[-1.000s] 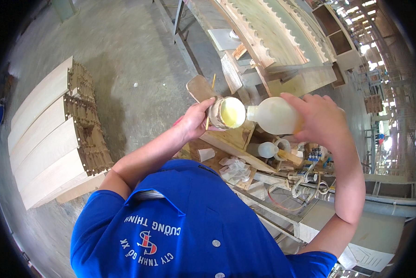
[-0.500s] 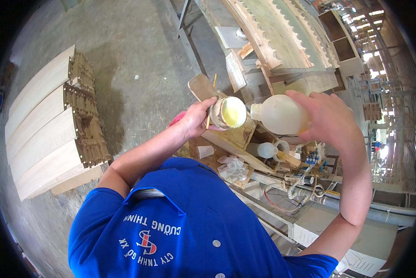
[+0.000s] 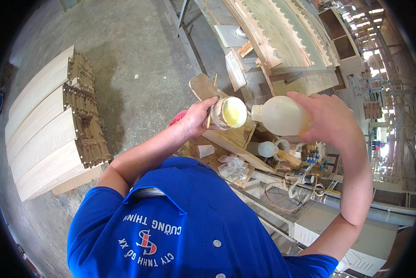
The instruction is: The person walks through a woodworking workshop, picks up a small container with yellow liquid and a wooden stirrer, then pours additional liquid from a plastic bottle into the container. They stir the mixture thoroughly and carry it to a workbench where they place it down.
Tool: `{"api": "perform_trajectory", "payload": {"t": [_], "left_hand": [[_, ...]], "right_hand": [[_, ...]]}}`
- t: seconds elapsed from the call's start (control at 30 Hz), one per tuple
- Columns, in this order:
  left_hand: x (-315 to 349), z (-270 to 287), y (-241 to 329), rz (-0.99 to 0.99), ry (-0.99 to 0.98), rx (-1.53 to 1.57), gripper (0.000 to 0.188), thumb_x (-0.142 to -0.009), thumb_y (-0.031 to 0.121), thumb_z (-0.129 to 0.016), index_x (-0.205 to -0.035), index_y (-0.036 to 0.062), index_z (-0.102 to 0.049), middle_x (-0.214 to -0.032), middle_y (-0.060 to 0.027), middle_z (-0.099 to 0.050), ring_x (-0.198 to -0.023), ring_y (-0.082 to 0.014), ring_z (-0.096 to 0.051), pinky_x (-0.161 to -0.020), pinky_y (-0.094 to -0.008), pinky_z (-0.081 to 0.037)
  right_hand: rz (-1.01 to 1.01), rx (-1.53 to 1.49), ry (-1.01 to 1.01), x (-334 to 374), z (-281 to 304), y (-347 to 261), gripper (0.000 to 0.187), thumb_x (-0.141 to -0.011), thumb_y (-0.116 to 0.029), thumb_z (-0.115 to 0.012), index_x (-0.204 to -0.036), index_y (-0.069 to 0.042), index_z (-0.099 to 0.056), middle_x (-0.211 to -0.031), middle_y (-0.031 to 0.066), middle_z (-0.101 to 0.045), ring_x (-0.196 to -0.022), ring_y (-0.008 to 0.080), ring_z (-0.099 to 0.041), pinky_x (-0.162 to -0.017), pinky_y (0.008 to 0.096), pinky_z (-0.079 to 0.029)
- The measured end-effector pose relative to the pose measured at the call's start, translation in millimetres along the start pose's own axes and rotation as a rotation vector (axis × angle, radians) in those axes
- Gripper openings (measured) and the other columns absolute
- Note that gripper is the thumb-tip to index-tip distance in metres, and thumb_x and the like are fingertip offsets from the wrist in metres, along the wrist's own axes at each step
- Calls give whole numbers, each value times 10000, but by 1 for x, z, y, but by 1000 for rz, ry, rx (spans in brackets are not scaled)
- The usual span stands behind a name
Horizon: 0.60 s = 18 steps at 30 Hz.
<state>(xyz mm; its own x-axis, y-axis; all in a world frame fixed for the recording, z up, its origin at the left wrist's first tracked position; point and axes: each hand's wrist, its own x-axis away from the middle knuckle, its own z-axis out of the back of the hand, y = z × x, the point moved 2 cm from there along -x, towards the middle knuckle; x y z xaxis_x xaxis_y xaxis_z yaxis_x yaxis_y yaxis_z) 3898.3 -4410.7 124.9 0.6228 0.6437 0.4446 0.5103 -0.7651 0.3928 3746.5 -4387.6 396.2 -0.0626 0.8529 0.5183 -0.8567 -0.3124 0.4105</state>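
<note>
My left hand (image 3: 198,116) is wrapped round a stained, pale cup (image 3: 220,114) with yellowish liquid inside. A thin yellow stick, perhaps a pencil (image 3: 215,79), shows beside that hand, partly hidden. My right hand (image 3: 330,116) grips a translucent plastic bottle (image 3: 284,115) lying on its side in the air, amber liquid low at its base end. The bottle's mouth points left at the cup, a small gap between them. No stream of liquid can be made out.
Stacked pale wooden panels (image 3: 43,125) stand on the concrete floor at left. Scalloped wooden strips (image 3: 291,37) lie on a table at the far right. Below the bottle are another plastic bottle (image 3: 267,149), a crumpled plastic bag (image 3: 234,167) and machine hoses (image 3: 282,199).
Almost nothing differs. Both hands, the cup and the bottle have shifted very slightly; the bottle still points at the cup.
</note>
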Motion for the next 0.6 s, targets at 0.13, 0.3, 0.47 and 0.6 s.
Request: {"api": "perform_trajectory", "payload": {"t": [0.13, 0.3, 0.47, 0.6], "left_hand": [[-2, 1, -3, 10, 14, -15, 368, -945, 285, -383, -1196, 26, -459, -1088, -101, -600, -930, -242, -628, -769, -499, -528], [0, 0, -4, 22, 27, -30, 367, -945, 292, -382, -1194, 34, -462, -1099, -93, -595, -950, -239, -620, -798, -518, -507], [2, -3, -3, 31, 49, -18, 355, -949, 288, -386, -1173, 32, -489, -1081, -102, -600, -937, -256, -622, -808, -547, -497], [2, -2, -4, 30, 29, -26, 365, -946, 294, -376, -1187, 35, -468, -1098, -89, -596, -960, -243, -614, -806, -522, -501]], "right_hand": [[-13, 3, 12, 2, -2, 2, 738, -591, -156, -733, -1272, -175, -449, -938, 101, -622, -893, 268, -608, -815, 359, -459], [-12, -6, 9, 3, -2, 1, 729, -593, -153, -738, -1264, -184, -454, -932, 94, -627, -891, 256, -610, -830, 358, -449], [-18, -12, 1, 3, -1, -1, 720, -590, -150, -737, -1255, -185, -461, -926, 91, -632, -884, 255, -612, -829, 358, -449], [-14, -23, 12, 4, -1, 1, 716, -587, -145, -734, -1250, -186, -467, -930, 90, -632, -881, 254, -613, -829, 358, -450]]}}
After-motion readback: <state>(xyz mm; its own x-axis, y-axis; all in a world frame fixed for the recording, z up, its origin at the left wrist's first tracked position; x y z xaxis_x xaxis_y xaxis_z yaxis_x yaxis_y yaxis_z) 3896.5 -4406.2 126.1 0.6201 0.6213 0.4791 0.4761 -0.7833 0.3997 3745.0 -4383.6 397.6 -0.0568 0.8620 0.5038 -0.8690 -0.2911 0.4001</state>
